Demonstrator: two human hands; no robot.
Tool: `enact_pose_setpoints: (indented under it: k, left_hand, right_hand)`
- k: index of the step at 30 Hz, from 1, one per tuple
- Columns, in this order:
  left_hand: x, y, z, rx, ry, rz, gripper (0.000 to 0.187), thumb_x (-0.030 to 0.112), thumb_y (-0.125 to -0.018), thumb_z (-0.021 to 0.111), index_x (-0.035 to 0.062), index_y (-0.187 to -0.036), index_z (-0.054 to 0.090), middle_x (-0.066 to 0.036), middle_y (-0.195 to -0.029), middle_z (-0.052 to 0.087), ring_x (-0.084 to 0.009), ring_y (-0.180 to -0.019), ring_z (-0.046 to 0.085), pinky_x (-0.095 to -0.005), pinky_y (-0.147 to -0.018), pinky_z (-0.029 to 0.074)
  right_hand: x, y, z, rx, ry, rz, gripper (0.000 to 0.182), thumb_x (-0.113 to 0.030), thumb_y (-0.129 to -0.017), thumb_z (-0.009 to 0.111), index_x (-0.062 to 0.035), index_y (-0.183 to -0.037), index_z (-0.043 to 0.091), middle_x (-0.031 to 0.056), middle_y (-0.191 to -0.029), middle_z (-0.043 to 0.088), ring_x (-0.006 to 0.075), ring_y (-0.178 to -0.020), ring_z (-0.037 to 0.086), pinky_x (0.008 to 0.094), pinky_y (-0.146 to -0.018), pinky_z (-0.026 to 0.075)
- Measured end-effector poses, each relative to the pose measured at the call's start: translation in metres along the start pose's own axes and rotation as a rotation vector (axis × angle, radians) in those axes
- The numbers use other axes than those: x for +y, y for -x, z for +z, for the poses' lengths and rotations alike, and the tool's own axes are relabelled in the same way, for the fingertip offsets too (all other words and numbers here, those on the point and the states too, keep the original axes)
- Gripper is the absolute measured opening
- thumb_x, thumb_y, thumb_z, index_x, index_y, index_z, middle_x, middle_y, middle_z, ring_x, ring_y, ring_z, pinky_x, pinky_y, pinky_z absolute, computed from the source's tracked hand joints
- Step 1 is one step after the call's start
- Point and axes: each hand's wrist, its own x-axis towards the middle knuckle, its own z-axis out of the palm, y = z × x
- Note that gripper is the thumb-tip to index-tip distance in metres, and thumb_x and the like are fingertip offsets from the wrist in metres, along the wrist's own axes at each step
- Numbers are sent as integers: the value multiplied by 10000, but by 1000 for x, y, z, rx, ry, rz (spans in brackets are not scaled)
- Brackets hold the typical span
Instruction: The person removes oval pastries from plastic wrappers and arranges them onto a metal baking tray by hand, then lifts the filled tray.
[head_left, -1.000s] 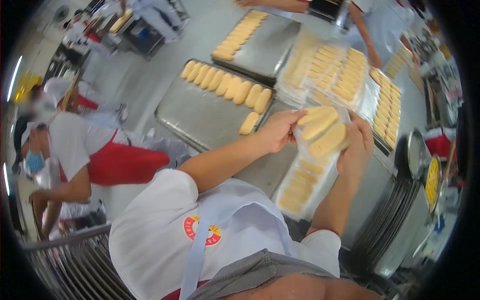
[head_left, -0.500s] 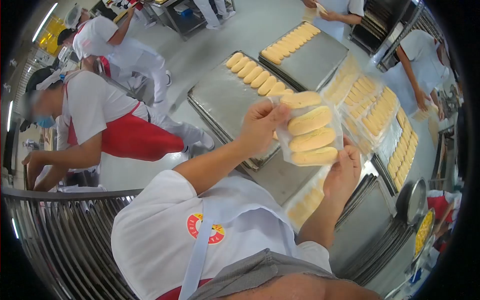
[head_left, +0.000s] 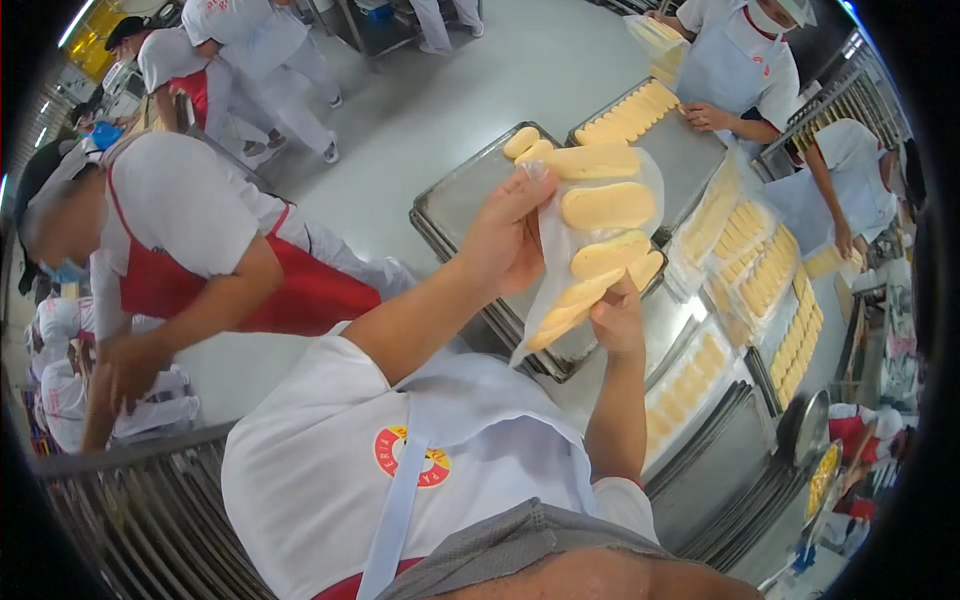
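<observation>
Between two gripping hands, left hand [head_left: 508, 243] and right hand [head_left: 617, 317]: one bag [head_left: 590, 235], five rolls, bag's long axis near-upright.

Clear, glossy plastic is wrapping the matt, smooth bread rolls [head_left: 606, 206]. The tray [head_left: 452, 212] is showing dull grey metal.

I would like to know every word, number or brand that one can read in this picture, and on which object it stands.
Round red and yellow badge on the wearer's white shirt: it carries letters around its rim, but the apron strap covers part and the rest is too blurred to read.
Small badge on the co-worker's apron: too small to read.
Clear bag of bread: no print visible.
</observation>
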Motion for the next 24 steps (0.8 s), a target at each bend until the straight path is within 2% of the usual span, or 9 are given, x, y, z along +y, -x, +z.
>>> enact_pose_setpoints:
  k: [2, 6, 8, 10, 14, 17, 20, 23, 24]
  left_hand:
    - [16, -11, -19, 15, 40, -25, 264, 240, -1139, 561, 85, -1346, 611, -52, -1258, 743, -172, -1132, 739, -385, -992, 614]
    - [44, -32, -69, 38, -89, 113, 192, 172, -1106, 613, 55, -1243, 679, -50, -1203, 753, -149, -1056, 731, -351, -904, 605]
    - [62, -35, -113, 47, -237, 130, 151, 135, -1084, 645, 35, -1173, 714, -55, -1178, 757, -135, -1015, 720, -333, -863, 590]
    - [79, -35, -142, 72, -339, 162, 119, 109, -1064, 666, 24, -1111, 735, -55, -1147, 757, -126, -1007, 704, -328, -844, 576]
    - [74, -42, -174, 233, -284, 256, 136, 128, -1059, 685, 23, -1136, 723, -53, -1121, 751, -133, -1042, 697, -338, -850, 579]
    - [51, -33, -216, 401, -203, 107, 225, 174, -1080, 667, 31, -1253, 666, -48, -1160, 740, -170, -1087, 707, -368, -883, 581]
    - [25, -18, -233, 643, -232, -60, 323, 249, -1102, 640, 50, -1353, 595, -57, -1234, 722, -209, -1108, 717, -398, -902, 585]
    - [8, 3, -232, 622, -166, -201, 378, 297, -1111, 621, 60, -1400, 567, -61, -1275, 708, -224, -1120, 718, -412, -896, 595]
    - [3, 14, -225, 604, -168, -297, 386, 302, -1110, 622, 60, -1406, 567, -69, -1283, 707, -226, -1127, 716, -411, -886, 601]
  right_hand:
    - [23, -12, 5, -28, -15, 42, 793, -311, -813, 961, -8, -1449, 597, 57, -1289, 743, 210, -1211, 710, 390, -1023, 571]
    - [57, -35, 21, 104, 48, 252, 730, -243, -829, 936, -7, -1438, 612, 69, -1269, 748, 192, -1181, 710, 357, -1012, 562]
    - [71, -54, 30, 172, 18, 229, 720, -244, -837, 928, -5, -1441, 615, 69, -1282, 743, 180, -1167, 706, 341, -1005, 558]
    - [55, -63, 54, 207, 33, 229, 610, -203, -884, 858, -18, -1425, 645, 39, -1297, 736, 153, -1165, 686, 327, -1007, 539]
    - [46, -66, 44, 295, 178, 338, 574, -202, -914, 811, -49, -1444, 651, 22, -1303, 726, 134, -1145, 665, 306, -962, 522]
    - [59, -58, 4, 251, 275, 438, 596, -219, -942, 829, -3, -1455, 615, 51, -1295, 730, 146, -1131, 697, 318, -977, 559]
    - [65, -47, -11, 290, 219, 533, 506, -217, -983, 790, -12, -1420, 639, 25, -1237, 730, 121, -1088, 693, 303, -939, 559]
    - [79, -35, -15, 432, 274, 550, 465, -344, -985, 757, -59, -1342, 669, 1, -1176, 699, 111, -1042, 623, 310, -863, 503]
    - [78, -32, -16, 389, 229, 542, 485, -348, -989, 755, -54, -1363, 660, 5, -1196, 698, 112, -1052, 625, 306, -868, 504]
